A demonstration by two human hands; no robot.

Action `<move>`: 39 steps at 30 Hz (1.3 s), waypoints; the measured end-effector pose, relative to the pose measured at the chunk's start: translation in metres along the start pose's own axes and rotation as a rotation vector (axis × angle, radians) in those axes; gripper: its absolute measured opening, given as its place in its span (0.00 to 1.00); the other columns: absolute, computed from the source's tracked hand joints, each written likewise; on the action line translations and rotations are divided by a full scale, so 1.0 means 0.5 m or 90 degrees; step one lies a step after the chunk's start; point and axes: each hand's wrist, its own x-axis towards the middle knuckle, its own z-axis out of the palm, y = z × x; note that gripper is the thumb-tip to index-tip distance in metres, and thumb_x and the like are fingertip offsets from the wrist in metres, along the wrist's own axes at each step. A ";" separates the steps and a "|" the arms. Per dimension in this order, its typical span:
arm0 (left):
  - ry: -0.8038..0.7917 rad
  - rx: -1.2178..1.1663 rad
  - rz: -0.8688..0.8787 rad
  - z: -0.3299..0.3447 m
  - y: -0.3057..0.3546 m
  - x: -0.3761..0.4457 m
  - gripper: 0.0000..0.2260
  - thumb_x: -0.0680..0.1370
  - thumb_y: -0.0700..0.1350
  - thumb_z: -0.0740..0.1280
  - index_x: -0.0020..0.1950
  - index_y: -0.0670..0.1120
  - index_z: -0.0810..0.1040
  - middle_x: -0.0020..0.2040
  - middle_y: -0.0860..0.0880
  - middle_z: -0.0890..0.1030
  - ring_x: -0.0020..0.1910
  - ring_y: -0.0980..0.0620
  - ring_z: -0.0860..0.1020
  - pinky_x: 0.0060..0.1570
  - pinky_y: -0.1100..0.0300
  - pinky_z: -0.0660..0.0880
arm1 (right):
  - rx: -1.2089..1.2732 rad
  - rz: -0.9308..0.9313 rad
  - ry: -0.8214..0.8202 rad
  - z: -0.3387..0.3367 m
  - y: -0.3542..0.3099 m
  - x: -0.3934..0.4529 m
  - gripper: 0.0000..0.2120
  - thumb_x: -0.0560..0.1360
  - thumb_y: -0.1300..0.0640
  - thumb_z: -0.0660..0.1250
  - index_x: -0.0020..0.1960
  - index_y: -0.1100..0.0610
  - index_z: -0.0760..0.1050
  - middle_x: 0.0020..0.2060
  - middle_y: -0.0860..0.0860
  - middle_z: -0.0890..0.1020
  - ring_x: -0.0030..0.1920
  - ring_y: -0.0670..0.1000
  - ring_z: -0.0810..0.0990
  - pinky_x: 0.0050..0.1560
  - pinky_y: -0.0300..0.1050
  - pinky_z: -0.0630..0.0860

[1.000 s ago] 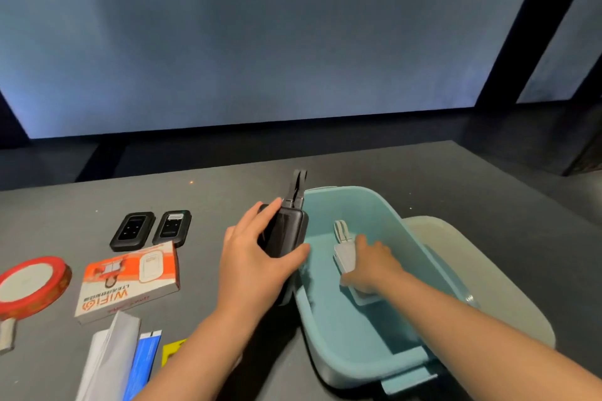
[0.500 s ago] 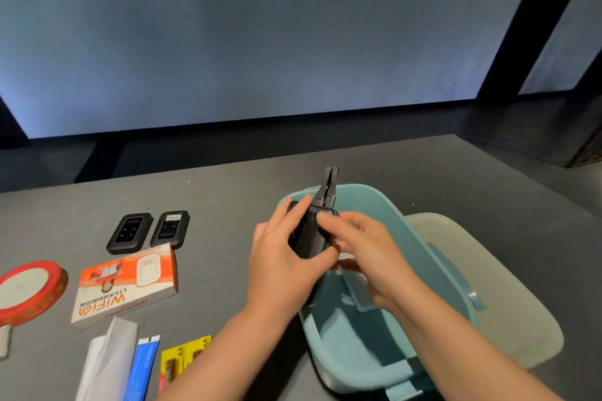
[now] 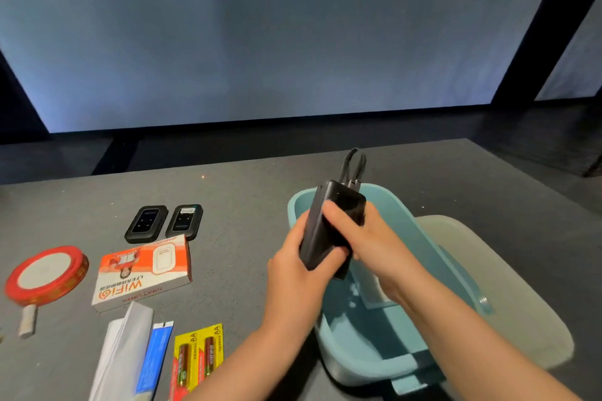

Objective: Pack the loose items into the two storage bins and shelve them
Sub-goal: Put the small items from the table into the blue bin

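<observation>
Both hands are wrapped around black power banks right above the teal bin: left hand (image 3: 294,267) grips the slimmer dark one (image 3: 314,231) from below, right hand (image 3: 361,238) has fingers curled over the chunkier one (image 3: 347,215) with the short cable loop sticking up. From there, big to small: the grey table (image 3: 247,192) carries everything. That teal bin (image 3: 420,238) sits nested in a pale whitish bin (image 3: 521,286) poking out to its right, and there's a light flat item (image 3: 374,293) lying inside the teal one, mostly hidden by the right wrist. Left of the teal bin is an orange and white WIFI box (image 3: 143,270), further left a red tape roll (image 3: 47,270). Behind the box, two small black pocket routers (image 3: 164,221) side by side. Nearer me than the box: a white folded packet (image 3: 125,352), a blue and white strip (image 3: 154,358) beside it, and a yellow AA battery pack (image 3: 198,358).
</observation>
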 end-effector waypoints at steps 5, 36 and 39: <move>-0.150 0.108 -0.002 0.002 -0.013 0.000 0.34 0.68 0.53 0.76 0.70 0.63 0.66 0.50 0.61 0.81 0.51 0.64 0.78 0.54 0.63 0.76 | -0.167 0.021 0.068 -0.033 0.017 0.031 0.33 0.53 0.30 0.71 0.49 0.52 0.78 0.47 0.53 0.82 0.47 0.50 0.82 0.49 0.52 0.81; 0.227 0.494 -0.120 -0.354 -0.152 -0.155 0.16 0.74 0.43 0.68 0.61 0.53 0.76 0.62 0.55 0.76 0.62 0.54 0.70 0.61 0.58 0.65 | -0.307 -0.409 0.004 0.200 0.001 -0.129 0.08 0.73 0.55 0.66 0.52 0.49 0.76 0.45 0.41 0.76 0.45 0.43 0.73 0.44 0.38 0.69; 0.228 0.609 -0.177 -0.403 -0.180 -0.190 0.10 0.72 0.47 0.69 0.53 0.53 0.80 0.62 0.55 0.76 0.63 0.52 0.69 0.62 0.57 0.62 | -0.421 -0.270 -0.120 0.304 0.091 -0.134 0.12 0.74 0.49 0.66 0.57 0.45 0.73 0.49 0.42 0.74 0.52 0.45 0.73 0.45 0.41 0.72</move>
